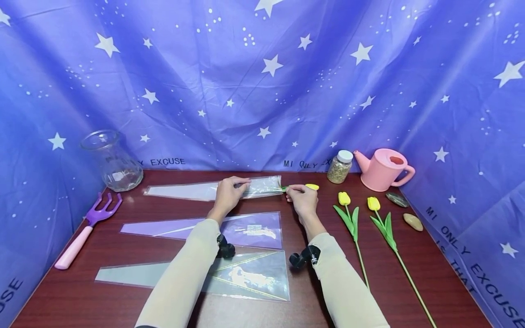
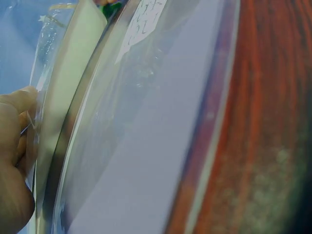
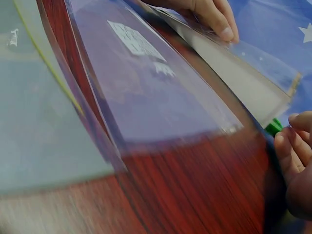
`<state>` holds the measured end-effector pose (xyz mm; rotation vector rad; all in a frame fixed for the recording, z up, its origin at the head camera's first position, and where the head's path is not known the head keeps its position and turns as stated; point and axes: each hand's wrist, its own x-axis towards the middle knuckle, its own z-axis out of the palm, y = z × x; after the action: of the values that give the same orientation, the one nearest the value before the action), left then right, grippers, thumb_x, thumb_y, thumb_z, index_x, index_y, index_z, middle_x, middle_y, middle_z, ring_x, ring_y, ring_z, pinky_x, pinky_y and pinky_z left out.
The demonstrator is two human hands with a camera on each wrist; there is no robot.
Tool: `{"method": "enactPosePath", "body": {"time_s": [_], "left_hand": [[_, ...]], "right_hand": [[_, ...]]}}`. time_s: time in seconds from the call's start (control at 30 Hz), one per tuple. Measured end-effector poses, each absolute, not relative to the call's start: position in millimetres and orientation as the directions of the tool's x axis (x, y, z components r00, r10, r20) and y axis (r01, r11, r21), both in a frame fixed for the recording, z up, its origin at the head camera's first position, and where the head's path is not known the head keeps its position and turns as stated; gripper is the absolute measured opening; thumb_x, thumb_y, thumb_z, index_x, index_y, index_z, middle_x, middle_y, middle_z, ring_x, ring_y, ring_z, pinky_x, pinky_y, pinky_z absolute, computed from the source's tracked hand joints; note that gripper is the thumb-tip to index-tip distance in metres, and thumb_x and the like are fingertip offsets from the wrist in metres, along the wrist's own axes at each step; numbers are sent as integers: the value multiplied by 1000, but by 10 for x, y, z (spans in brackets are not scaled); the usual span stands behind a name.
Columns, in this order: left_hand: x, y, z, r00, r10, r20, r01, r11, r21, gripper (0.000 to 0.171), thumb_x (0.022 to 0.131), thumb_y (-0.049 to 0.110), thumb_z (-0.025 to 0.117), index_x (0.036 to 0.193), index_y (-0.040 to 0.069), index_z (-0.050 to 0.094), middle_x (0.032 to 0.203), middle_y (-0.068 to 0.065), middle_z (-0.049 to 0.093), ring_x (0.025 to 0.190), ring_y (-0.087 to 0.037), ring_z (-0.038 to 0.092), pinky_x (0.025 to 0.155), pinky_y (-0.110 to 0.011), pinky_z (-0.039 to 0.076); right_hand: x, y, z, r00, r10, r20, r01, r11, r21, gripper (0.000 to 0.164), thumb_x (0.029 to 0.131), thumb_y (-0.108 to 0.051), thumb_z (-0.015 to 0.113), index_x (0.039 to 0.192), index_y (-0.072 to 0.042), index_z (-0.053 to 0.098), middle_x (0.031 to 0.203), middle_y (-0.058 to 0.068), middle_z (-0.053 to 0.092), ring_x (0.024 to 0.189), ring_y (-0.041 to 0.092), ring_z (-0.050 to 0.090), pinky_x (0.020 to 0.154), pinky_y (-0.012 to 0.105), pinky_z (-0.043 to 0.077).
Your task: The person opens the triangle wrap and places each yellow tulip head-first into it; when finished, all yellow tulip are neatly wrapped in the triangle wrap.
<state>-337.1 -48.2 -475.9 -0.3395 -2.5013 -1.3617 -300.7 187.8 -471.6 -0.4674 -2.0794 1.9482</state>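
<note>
At the back of the table in the head view lies a long, tapered white-and-clear plastic flower sleeve (image 1: 184, 191), its wide end to the right. My left hand (image 1: 229, 192) pinches the sleeve's upper edge between thumb and fingers; in the left wrist view this hand (image 2: 14, 151) is at its clear film. Just off the wide end, my right hand (image 1: 303, 198) pinches the green part of a yellow artificial tulip (image 1: 312, 187), whose bloom points right beyond the fingers. In the right wrist view, a bit of green (image 3: 274, 126) shows between the fingertips and the sleeve mouth.
Nearer me lie a purple sleeve (image 1: 246, 230) and a grey-green sleeve (image 1: 135, 274). Two yellow tulips (image 1: 350, 221) (image 1: 387, 228) lie right, near stones (image 1: 413, 222), a pink watering can (image 1: 381, 171) and a capped jar (image 1: 340, 168). Left are a glass vase (image 1: 120, 168) and a purple hand fork (image 1: 98, 215).
</note>
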Motion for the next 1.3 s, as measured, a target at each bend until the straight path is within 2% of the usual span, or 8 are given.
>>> {"method": "enactPosePath", "body": {"time_s": [0.3, 0.57, 0.7, 0.8, 0.9, 1.03, 1.17, 1.3], "left_hand": [[-3391, -478, -4795, -939, 77, 336, 323, 536, 780, 15, 94, 20, 77, 105, 13, 83, 111, -5, 80, 112, -25, 73, 103, -40, 55], [-3395, -447, -4769, -935, 110, 338, 339, 558, 758, 14, 93, 20, 77, 105, 16, 84, 113, -5, 80, 116, -27, 72, 104, -42, 54], [-3388, -475, -4750, -932, 117, 345, 347, 568, 746, 15, 94, 21, 77, 106, 16, 84, 114, -7, 79, 117, -28, 72, 104, -43, 55], [-3382, -536, -4745, -935, 87, 345, 330, 574, 749, 14, 93, 20, 78, 104, 16, 84, 113, -6, 80, 116, -27, 72, 104, -43, 55], [-3381, -554, -4752, -936, 73, 343, 322, 568, 757, 13, 92, 19, 78, 104, 16, 84, 112, -6, 80, 116, -27, 72, 103, -42, 55], [-3387, -551, -4758, -934, 83, 348, 332, 562, 758, 14, 92, 19, 79, 104, 15, 84, 112, -6, 80, 115, -27, 72, 103, -42, 55], [-3394, -550, -4763, -933, 84, 349, 334, 563, 756, 14, 92, 20, 78, 104, 15, 84, 111, -6, 80, 115, -26, 73, 103, -41, 55], [-3403, -549, -4766, -941, 74, 330, 312, 562, 766, 14, 93, 20, 78, 105, 16, 84, 111, -6, 80, 114, -25, 73, 103, -40, 55]], "right_hand": [[-3024, 2236, -4615, -936, 344, 80, -77, 23, -997, 24, 91, 0, 73, 110, 15, 70, 74, -3, 73, 63, 8, 65, 58, 21, 57], [-3072, 2644, -4533, -913, 374, 161, -89, 203, -975, 25, 90, -5, 77, 110, 9, 72, 69, -21, 65, 68, -5, 61, 62, 11, 51], [-3097, 2799, -4568, -906, 386, 171, -65, 272, -960, 26, 90, -7, 77, 112, 7, 73, 74, -22, 67, 73, -7, 60, 65, 8, 48], [-3113, 2836, -4588, -922, 356, 153, -49, 286, -957, 28, 91, -7, 75, 116, 7, 71, 84, -14, 73, 77, -6, 62, 68, 8, 50], [-3104, 2868, -4612, -946, 303, 113, -24, 284, -959, 33, 93, -3, 70, 123, 8, 67, 100, 2, 78, 82, -6, 64, 71, 8, 50], [-3088, 2887, -4650, -968, 243, 57, 13, 277, -961, 38, 93, 2, 65, 130, 10, 63, 122, 22, 73, 85, -9, 63, 73, 7, 49], [-3074, 2901, -4676, -981, 192, 35, 24, 293, -956, 42, 93, 4, 61, 134, 10, 61, 135, 30, 64, 91, -6, 62, 77, 6, 48], [-3052, 2915, -4677, -991, 134, 24, 20, 323, -946, 46, 92, 6, 58, 138, 9, 58, 141, 31, 59, 110, 11, 61, 82, 4, 46]]}}
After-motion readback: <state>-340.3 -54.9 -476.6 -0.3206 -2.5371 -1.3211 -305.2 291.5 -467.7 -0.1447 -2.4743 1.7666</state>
